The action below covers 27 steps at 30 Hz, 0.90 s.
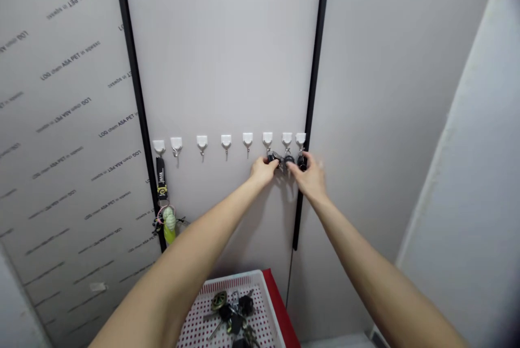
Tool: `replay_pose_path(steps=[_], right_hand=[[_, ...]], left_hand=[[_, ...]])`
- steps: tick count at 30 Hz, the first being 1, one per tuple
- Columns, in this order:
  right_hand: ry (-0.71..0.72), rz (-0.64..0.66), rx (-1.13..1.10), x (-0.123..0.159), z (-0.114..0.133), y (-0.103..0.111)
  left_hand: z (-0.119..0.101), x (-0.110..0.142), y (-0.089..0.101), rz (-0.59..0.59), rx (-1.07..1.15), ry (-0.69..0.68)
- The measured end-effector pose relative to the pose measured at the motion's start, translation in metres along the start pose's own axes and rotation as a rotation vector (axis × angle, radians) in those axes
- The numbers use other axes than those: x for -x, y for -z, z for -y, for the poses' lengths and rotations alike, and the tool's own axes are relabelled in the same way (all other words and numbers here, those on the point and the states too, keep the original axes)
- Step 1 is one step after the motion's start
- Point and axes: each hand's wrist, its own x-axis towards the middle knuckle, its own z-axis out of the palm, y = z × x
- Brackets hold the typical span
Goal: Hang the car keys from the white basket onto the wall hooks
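Observation:
Three bunches of dark keys hang from the rightmost white adhesive hooks on the pale door panel. My left hand [263,170] pinches the black key fob [274,160] below the third hook from the right. Reaching in from the other side, my right hand [312,179] has its thumb against the keys [288,159] under the second hook from the right. Its fingers are by the black fob [301,163] under the rightmost hook [300,139]. My fingers partly hide the keys, and the right hand is slightly blurred.
More white hooks [226,140] run leftward in a row. A black strap keychain [161,177] with a green charm [169,221] hangs at the far left. Below, a white perforated basket [273,313] holds several keys [234,318], beside a red surface [280,304].

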Motion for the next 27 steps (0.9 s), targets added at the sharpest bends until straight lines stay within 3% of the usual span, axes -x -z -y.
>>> replay_pose_path(steps=[5, 10, 16, 20, 23, 27], right_hand=[[0.051, 0.071, 0.071, -0.003, -0.014, -0.008], [0.229, 0.192, 0.031, -0.022, -0.022, 0.007], [0.251, 0.089, 0.062, -0.007, -0.015, 0.007], [0.159, 0.137, 0.003, 0.007, -0.003, -0.005], [0.095, 0.149, 0.088, 0.009, 0.007, -0.012], [0.141, 0.216, 0.176, -0.005, 0.009, -0.005]], left_hand=[[-0.006, 0.006, 0.011, 0.038, -0.108, -0.030], [-0.024, 0.016, 0.037, -0.004, -0.536, -0.279], [-0.054, 0.020, 0.049, -0.020, -0.853, -0.425], [-0.068, 0.018, 0.047, -0.127, -0.872, -0.452], [-0.073, 0.013, 0.049, -0.184, -0.813, -0.442], [-0.074, 0.007, 0.057, -0.188, -0.756, -0.382]])
